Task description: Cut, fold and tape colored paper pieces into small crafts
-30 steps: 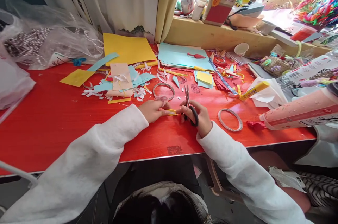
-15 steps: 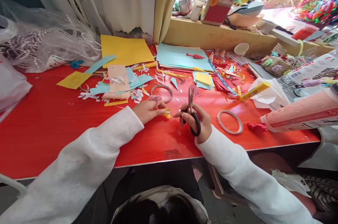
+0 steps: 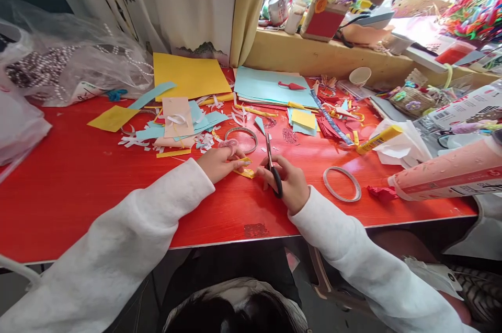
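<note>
My left hand (image 3: 219, 164) is closed, its fingertips pinching a small folded piece of yellow paper (image 3: 247, 172) just above the red table. Something pink and fuzzy (image 3: 230, 144) shows at the back of this hand; how it is attached I cannot tell. Black-handled scissors (image 3: 269, 149) are in my right hand (image 3: 293, 182), blades pointing up and away from me and looking closed. The right fingertips come close to the paper's right end; whether they touch it is unclear. A roll of tape (image 3: 255, 139) lies just beyond my left hand.
Paper scraps (image 3: 204, 142) and a yellow sheet (image 3: 192, 77) lie at the back left, blue sheets (image 3: 270, 82) at the back centre. To the right are another tape roll (image 3: 358, 190), a yellow glue stick (image 3: 379, 139) and a large pink bottle (image 3: 451, 171). Plastic bags (image 3: 90, 71) occupy the far left.
My right hand has shifted slightly left, and the scissors have turned, tilting their blades leftward. More of the yellow paper shows at my left fingertips. My left hand stays almost in place.
</note>
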`<state>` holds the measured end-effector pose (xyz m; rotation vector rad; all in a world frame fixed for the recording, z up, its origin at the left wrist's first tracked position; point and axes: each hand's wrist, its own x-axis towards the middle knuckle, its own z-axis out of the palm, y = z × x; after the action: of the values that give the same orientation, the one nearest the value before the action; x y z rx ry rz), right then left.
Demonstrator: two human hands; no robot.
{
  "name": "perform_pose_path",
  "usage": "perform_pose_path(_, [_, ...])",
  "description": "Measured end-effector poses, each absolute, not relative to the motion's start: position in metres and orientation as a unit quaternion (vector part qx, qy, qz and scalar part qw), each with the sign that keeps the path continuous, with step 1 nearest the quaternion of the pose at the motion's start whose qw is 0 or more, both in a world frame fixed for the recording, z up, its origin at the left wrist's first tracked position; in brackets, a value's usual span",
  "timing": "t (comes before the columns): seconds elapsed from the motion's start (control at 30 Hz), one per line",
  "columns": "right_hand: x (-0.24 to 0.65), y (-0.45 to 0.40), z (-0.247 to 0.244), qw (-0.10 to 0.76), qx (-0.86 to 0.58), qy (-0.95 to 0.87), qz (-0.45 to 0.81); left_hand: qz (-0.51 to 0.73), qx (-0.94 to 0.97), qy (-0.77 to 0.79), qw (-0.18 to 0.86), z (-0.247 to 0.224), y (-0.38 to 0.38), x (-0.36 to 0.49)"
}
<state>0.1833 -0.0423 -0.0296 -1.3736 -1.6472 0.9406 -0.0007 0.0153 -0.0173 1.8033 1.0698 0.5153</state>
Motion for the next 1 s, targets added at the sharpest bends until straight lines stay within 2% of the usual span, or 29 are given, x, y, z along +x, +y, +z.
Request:
perform_pose_path(0.17, [0.181,-0.042,-0.026,0.354,-0.546,-0.683,0.332,0.218,0.738,0.444,0.459,-0.014,0.013,0.0])
perform_pose_path(0.43, [0.177,-0.037,-0.025,0.33,-0.565,-0.706,0.27,0.247,0.597,0.496,0.581,-0.006,0.019,-0.005])
perform_pose_path(0.63, [0.181,-0.038,-0.029,0.386,-0.539,-0.661,0.351,0.392,0.58,0.495,0.514,-0.004,0.028,-0.018])
perform_pose_path(0.77, [0.183,-0.035,-0.03,0.465,-0.499,-0.586,0.439,0.387,0.632,0.461,0.488,-0.002,0.023,-0.014])
perform_pose_path(0.9, [0.182,-0.036,-0.026,0.494,-0.479,-0.566,0.455,0.375,0.673,0.482,0.418,0.002,0.019,-0.01])
perform_pose_path(1.0, [0.183,-0.039,-0.022,0.517,-0.453,-0.566,0.456,0.409,0.651,0.475,0.428,0.005,0.018,-0.01])
